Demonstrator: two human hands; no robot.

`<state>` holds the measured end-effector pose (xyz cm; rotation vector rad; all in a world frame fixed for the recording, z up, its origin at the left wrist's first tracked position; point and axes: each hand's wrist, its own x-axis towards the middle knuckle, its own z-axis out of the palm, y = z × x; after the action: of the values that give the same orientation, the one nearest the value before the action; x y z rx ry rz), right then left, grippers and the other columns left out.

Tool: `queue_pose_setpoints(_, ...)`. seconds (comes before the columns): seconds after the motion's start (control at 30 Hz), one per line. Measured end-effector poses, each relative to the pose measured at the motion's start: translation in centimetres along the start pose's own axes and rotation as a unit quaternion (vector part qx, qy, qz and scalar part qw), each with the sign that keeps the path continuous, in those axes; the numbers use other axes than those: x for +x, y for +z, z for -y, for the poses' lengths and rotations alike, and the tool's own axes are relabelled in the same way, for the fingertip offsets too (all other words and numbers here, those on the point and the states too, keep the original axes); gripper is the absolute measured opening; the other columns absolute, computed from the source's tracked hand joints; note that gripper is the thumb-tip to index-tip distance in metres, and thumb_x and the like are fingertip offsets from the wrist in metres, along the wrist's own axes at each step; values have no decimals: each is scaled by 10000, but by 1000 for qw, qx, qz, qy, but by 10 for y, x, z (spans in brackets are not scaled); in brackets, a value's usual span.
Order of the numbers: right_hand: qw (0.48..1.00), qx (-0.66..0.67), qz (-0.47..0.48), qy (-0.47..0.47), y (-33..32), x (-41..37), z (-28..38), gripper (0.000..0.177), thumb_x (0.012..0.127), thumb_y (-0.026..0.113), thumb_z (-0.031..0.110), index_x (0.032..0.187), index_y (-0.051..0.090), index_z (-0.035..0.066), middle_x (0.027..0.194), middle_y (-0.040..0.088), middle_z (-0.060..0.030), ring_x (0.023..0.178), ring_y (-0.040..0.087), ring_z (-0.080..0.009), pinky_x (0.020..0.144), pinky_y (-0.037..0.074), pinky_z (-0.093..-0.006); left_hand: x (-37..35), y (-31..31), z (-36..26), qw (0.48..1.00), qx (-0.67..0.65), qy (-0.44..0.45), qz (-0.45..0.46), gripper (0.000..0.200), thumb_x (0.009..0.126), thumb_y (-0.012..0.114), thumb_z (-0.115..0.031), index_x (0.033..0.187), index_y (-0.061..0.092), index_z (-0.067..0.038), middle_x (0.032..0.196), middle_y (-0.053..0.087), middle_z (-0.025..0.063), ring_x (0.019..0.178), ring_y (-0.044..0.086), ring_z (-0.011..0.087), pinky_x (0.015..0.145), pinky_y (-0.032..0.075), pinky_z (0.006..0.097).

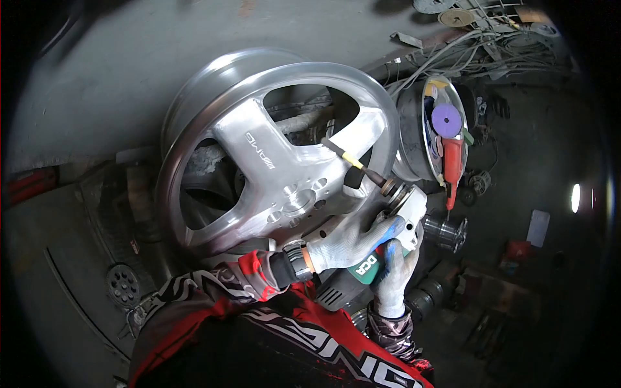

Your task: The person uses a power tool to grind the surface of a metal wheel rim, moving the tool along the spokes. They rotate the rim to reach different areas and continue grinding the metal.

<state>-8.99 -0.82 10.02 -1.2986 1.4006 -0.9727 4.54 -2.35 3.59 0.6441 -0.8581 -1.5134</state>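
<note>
A bare-metal alloy wheel [262, 152] with AMG lettering on one spoke stands tilted in front of me. My left hand [343, 247], gloved and with a watch at the wrist, is closed over the neck of a green and white DCA angle grinder [366, 266]. Lower on the right, my right hand [396, 275] in a white and blue glove wraps round the same tool, its fingers beside the gear head. From that head a slim dark shaft [372, 176] with a yellow band runs up and left. Its blurred tip overlaps the bright upper right spoke.
Behind to the right, another wheel rim [414, 136] holds several items, with a red polisher [453, 161] bearing a purple pad [446, 120]. Tangled cables [479, 48] lie at the upper right. A metal cylinder [445, 231] stands past my hands. A perforated disc [123, 284] is at lower left.
</note>
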Motion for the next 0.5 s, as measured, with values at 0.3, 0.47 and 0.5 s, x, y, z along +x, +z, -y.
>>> queue_pose_setpoints(0.3, 998, 16, -51, -39, -6, 13, -3, 687, 993, 655, 222, 1525, 295, -22, 1363, 543, -148, 1231, 553, -211, 1067, 433, -358, 39, 7, 26, 994, 2, 65, 89, 422, 1056, 537, -349, 1282, 554, 7, 1153, 637, 154, 1089, 603, 195, 976, 460, 346)
queue_pose_setpoints(0.47, 997, 3, -41, -58, -9, 13, -8, 727, 977, 676, 257, 1526, 293, -27, 1363, 541, -148, 1232, 549, -211, 1071, 425, -359, 32, 7, 15, 994, 36, 75, 72, 422, 1058, 529, -360, 1265, 555, 6, 1143, 638, 153, 1073, 602, 202, 960, 463, 355)
queue_pose_setpoints(0.5, 997, -8, -35, -64, -8, 12, -9, 744, 969, 684, 267, 1527, 292, -29, 1363, 541, -146, 1234, 547, -211, 1073, 422, -359, 28, 6, 9, 997, 5, 43, 66, 420, 1058, 528, -361, 1260, 554, 6, 1140, 638, 154, 1067, 602, 205, 954, 464, 361)
